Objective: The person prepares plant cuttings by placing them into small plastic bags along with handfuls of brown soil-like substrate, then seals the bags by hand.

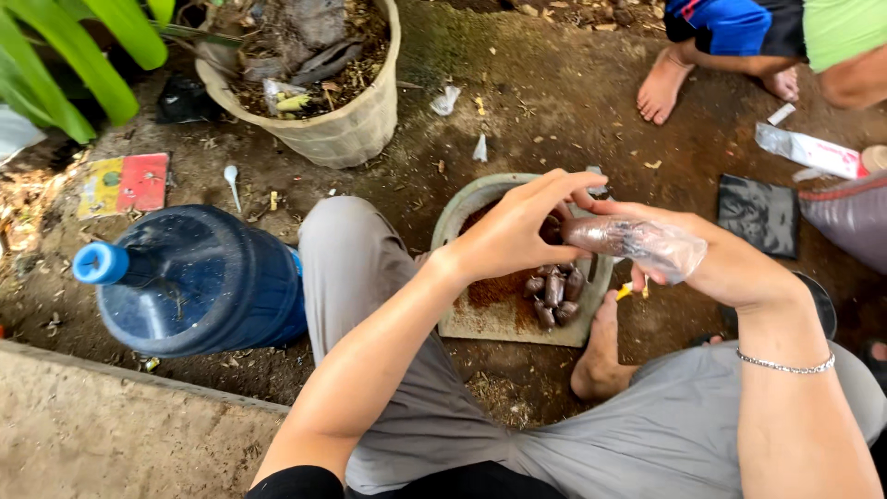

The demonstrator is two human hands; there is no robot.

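hands meet over a shallow basin (462,208) on the dirt: right hand (730,263) grips a clear plastic pouch (637,240) packed with brown soil, left hand (513,231) pinches its open end. filled pouches (554,291) lie below (a small heap). a loose pinch could spill soil, i reckon.

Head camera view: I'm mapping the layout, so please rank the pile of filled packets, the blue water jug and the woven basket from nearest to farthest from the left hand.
From the left hand:
1. Pile of filled packets, just below it in the tray.
2. Woven basket, up and to the left.
3. Blue water jug, far left beyond the knee.
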